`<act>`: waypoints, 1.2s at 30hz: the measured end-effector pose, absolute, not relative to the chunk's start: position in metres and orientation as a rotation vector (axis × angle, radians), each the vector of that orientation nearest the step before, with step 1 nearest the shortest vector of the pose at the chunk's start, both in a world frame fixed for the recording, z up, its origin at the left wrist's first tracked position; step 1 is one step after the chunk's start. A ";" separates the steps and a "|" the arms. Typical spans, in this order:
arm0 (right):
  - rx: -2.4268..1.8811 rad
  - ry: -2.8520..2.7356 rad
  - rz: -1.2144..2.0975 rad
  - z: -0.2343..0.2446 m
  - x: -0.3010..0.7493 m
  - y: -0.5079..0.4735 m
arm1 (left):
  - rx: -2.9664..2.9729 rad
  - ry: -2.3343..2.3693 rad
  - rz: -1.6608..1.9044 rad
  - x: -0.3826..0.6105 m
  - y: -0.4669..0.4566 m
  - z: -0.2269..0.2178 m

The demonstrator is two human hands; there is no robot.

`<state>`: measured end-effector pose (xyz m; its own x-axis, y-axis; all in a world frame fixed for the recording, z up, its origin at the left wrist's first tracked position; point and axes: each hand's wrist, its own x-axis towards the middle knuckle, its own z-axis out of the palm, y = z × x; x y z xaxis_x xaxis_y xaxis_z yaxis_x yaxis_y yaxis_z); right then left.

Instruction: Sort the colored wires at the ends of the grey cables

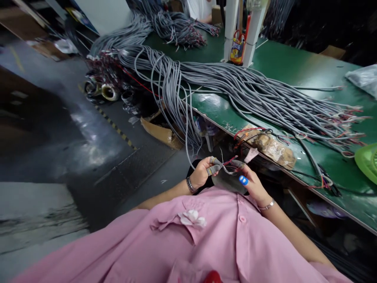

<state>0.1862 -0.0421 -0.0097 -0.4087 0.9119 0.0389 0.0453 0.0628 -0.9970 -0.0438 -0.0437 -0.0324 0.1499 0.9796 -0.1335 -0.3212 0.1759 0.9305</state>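
My left hand (pixel 203 171) is closed in a pinch on the end of a grey cable (pixel 188 151), in front of my body. Grey covers wrap its fingertips. Thin red, dark and bare silvery wires (pixel 228 162) fan out of the cable end toward my right hand (pixel 253 182). On that hand, the thumb with blue tape stands apart from the grey-covered forefinger, which reaches to the wires. Whether the forefinger touches them is hard to make out. The cable runs up to a bundle of grey cables (pixel 166 74) hanging over the table edge.
A long bundle of grey cables (pixel 253 88) with stripped ends lies across the green table (pixel 294 59). Near its edge sits a taped brown block (pixel 272 147); a green basket (pixel 366 161) is at right. White posts (pixel 251 35) rise behind. Below stands an open cardboard box (pixel 159 129).
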 end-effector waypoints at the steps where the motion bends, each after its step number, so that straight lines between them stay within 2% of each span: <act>1: -0.980 -1.674 1.382 -0.006 0.179 -0.041 | 0.938 0.961 1.148 -0.044 -0.046 -0.030; 5: -1.067 -1.846 1.114 0.001 0.153 -0.040 | 1.088 1.001 1.168 -0.041 -0.053 -0.023; 10: -1.142 -1.801 0.987 -0.002 0.143 -0.044 | 1.174 1.041 1.190 -0.040 -0.055 -0.021; 20: -1.184 -1.729 1.015 -0.001 0.150 -0.049 | 1.073 1.093 1.166 -0.041 -0.052 -0.020; 29: -1.048 -1.952 1.107 -0.004 0.145 -0.050 | 0.933 1.075 1.208 -0.038 -0.050 -0.021; 36: -1.154 -1.665 1.089 0.001 0.156 -0.048 | 0.906 0.995 1.155 -0.048 -0.048 -0.026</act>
<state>0.1561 -0.0479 0.0010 -0.2465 0.9584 0.1439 0.2521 0.2068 -0.9454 -0.0477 -0.0476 -0.0256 0.1123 0.9822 -0.1505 -0.2936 0.1775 0.9393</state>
